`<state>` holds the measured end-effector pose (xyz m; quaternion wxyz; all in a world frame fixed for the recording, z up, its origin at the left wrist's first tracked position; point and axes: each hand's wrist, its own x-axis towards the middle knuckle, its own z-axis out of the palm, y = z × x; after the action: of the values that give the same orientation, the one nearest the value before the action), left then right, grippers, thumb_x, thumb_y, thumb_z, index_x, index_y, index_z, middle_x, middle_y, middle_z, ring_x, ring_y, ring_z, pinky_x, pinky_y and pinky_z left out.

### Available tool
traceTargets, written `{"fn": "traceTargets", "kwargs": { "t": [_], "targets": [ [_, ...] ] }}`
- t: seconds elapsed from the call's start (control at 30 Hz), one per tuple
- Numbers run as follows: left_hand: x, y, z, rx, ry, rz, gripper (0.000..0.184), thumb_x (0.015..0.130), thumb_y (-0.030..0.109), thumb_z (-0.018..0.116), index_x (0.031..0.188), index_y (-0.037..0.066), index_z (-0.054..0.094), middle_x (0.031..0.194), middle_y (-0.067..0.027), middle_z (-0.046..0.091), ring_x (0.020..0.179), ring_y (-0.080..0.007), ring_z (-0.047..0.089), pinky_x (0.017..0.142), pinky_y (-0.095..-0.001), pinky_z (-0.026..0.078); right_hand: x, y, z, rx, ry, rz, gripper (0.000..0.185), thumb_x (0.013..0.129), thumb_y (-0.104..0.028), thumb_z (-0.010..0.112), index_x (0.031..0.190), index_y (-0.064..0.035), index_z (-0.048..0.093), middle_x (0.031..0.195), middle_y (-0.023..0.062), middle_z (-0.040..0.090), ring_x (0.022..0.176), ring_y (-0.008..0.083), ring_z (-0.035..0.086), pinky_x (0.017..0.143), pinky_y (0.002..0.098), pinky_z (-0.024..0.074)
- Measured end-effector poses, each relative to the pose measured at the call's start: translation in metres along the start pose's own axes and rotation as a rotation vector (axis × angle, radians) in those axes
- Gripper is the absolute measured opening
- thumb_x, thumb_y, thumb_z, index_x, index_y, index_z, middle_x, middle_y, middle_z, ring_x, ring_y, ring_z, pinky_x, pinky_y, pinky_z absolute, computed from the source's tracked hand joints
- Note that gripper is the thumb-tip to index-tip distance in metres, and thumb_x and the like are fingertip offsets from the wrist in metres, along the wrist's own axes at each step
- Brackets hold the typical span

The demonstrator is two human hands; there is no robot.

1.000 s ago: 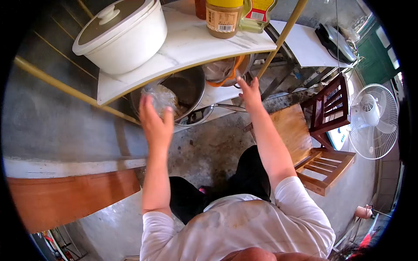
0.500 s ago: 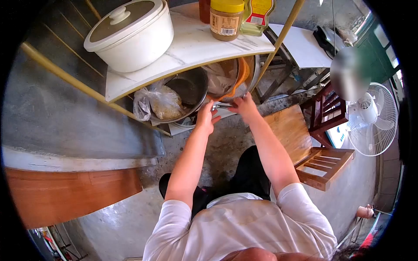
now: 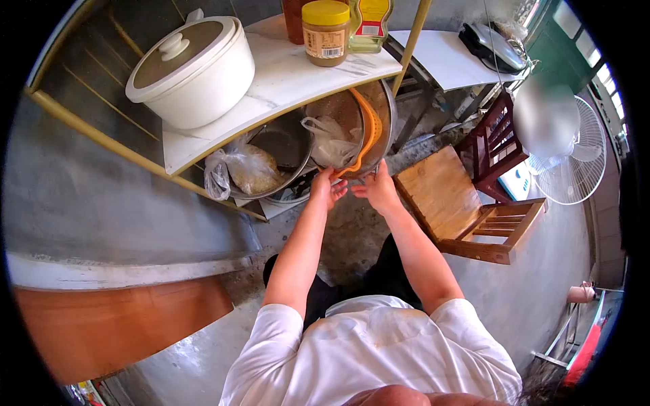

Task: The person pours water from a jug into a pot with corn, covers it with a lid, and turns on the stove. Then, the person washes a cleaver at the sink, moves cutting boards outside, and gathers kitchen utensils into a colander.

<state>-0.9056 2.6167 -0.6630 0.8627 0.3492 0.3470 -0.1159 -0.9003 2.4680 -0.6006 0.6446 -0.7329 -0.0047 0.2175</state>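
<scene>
On the shelf's lower level, a metal basin (image 3: 386, 115) has an orange plastic basket (image 3: 370, 128) nested in it. Inside lies a clear plastic bag (image 3: 332, 145), its contents hard to make out. My left hand (image 3: 326, 188) grips the near edge of the orange basket, fingers curled below the rim. Close beside it, my right hand (image 3: 377, 189) holds the near rim of the metal basin; some fingertips are hidden. Left of these sits a dark pan (image 3: 288, 139) with a knotted plastic bag of light brown food (image 3: 254, 172) in it.
Above, a marble-patterned shelf (image 3: 284, 81) carries a white lidded pot (image 3: 196, 74), a yellow-capped jar (image 3: 325, 37) and a bottle (image 3: 369, 27). A wooden chair (image 3: 437, 193) and a fan (image 3: 586, 152) stand to the right. An orange-brown board (image 3: 122, 318) lies at left.
The basin and orange basket have come out a little from under the shelf toward me, with both hands on their edges. More of the bag inside shows. My view has shifted slightly.
</scene>
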Motion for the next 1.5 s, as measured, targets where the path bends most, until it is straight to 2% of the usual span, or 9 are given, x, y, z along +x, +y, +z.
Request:
{"fn": "traceTargets", "kwargs": {
  "t": [0.17, 0.43, 0.57, 0.8, 0.87, 1.0, 1.13, 1.33, 1.5],
  "targets": [
    [-0.015, -0.001, 0.004, 0.044, 0.002, 0.015, 0.028, 0.082, 0.032, 0.047, 0.098, 0.01, 0.05, 0.088, -0.0044, 0.053, 0.072, -0.0188, 0.053, 0.059, -0.033, 0.045, 0.009, 0.046, 0.006, 0.192, -0.102, 0.001, 0.049, 0.09, -0.008, 0.027, 0.131, -0.0071, 0.001, 0.12, 0.0188, 0.041, 0.077, 0.0223, 0.059, 0.065, 0.0326, 0.0501],
    [-0.026, -0.017, -0.009, 0.197, -0.011, -0.13, 0.028, 0.084, 0.024, 0.042, 0.101, 0.003, 0.05, 0.091, -0.0107, 0.058, 0.07, -0.0229, 0.059, 0.053, -0.0334, 0.049, -0.076, 0.032, 0.017, 0.138, 0.119, -0.072, 0.054, 0.082, 0.004, 0.022, 0.131, -0.0111, 0.005, 0.121, 0.0197, 0.038, 0.081, 0.0264, 0.06, 0.067, 0.0337, 0.05],
    [-0.041, -0.034, -0.012, 0.332, -0.04, -0.204, 0.027, 0.082, 0.017, 0.04, 0.102, 0.001, 0.049, 0.088, -0.0135, 0.059, 0.071, -0.0248, 0.06, 0.054, -0.0348, 0.052, -0.104, 0.04, 0.007, 0.233, 0.191, -0.026, 0.046, 0.08, 0.006, 0.021, 0.124, -0.0054, 0.019, 0.117, 0.0196, 0.042, 0.082, 0.0291, 0.06, 0.067, 0.0327, 0.0513],
    [-0.059, -0.06, -0.002, 0.559, 0.107, 0.064, 0.03, 0.076, 0.005, 0.041, 0.105, 0.005, 0.049, 0.092, -0.0122, 0.057, 0.078, -0.0232, 0.059, 0.051, -0.0334, 0.051, -0.12, 0.069, 0.008, 0.374, 0.238, 0.011, 0.044, 0.077, 0.008, 0.024, 0.119, -0.0027, 0.023, 0.11, 0.0204, 0.046, 0.076, 0.0266, 0.061, 0.063, 0.0315, 0.0521],
    [-0.065, -0.066, 0.004, 0.451, 0.207, 0.269, 0.029, 0.078, 0.008, 0.044, 0.107, 0.009, 0.047, 0.097, -0.0094, 0.056, 0.078, -0.021, 0.059, 0.049, -0.0314, 0.051, -0.121, 0.07, 0.007, 0.336, 0.258, -0.001, 0.045, 0.077, 0.008, 0.023, 0.121, -0.0033, 0.023, 0.109, 0.0188, 0.047, 0.077, 0.0261, 0.06, 0.066, 0.0312, 0.0521],
    [-0.063, -0.065, -0.017, 0.479, 0.205, 0.25, 0.031, 0.078, 0.014, 0.053, 0.109, 0.011, 0.046, 0.098, -0.0055, 0.056, 0.076, -0.0185, 0.059, 0.047, -0.0286, 0.048, -0.122, 0.074, -0.006, 0.236, 0.273, -0.032, 0.049, 0.077, 0.008, 0.022, 0.124, -0.0057, 0.021, 0.11, 0.0181, 0.047, 0.077, 0.0245, 0.06, 0.066, 0.031, 0.0519],
    [-0.052, -0.061, -0.055, 0.217, 0.175, 0.191, 0.021, 0.076, 0.008, 0.052, 0.096, 0.003, 0.051, 0.086, -0.0081, 0.058, 0.069, -0.018, 0.059, 0.049, -0.0284, 0.047, -0.119, 0.077, -0.011, 0.184, 0.285, -0.023, 0.053, 0.077, 0.01, 0.022, 0.127, -0.0077, 0.019, 0.11, 0.0168, 0.047, 0.078, 0.0228, 0.06, 0.067, 0.0308, 0.0515],
    [-0.068, -0.065, -0.063, -0.08, 0.146, -0.242, 0.008, 0.07, 0.002, 0.046, 0.078, 0.0, 0.048, 0.071, -0.0096, 0.052, 0.059, -0.0197, 0.052, 0.05, -0.0278, 0.045, -0.119, 0.09, -0.023, 0.251, 0.247, 0.015, 0.06, 0.076, 0.01, 0.025, 0.131, -0.0084, 0.013, 0.116, 0.0175, 0.045, 0.082, 0.0244, 0.059, 0.065, 0.0317, 0.0512],
    [-0.104, -0.079, -0.028, 0.026, 0.267, -0.137, 0.006, 0.07, 0.006, 0.05, 0.076, 0.007, 0.051, 0.064, -0.0034, 0.051, 0.055, -0.0175, 0.052, 0.045, -0.0289, 0.043, -0.136, 0.087, -0.035, 0.309, 0.285, 0.125, 0.049, 0.076, 0.008, 0.023, 0.122, -0.0074, 0.025, 0.107, 0.0172, 0.05, 0.077, 0.0246, 0.061, 0.063, 0.0309, 0.0529]
  ]
}}
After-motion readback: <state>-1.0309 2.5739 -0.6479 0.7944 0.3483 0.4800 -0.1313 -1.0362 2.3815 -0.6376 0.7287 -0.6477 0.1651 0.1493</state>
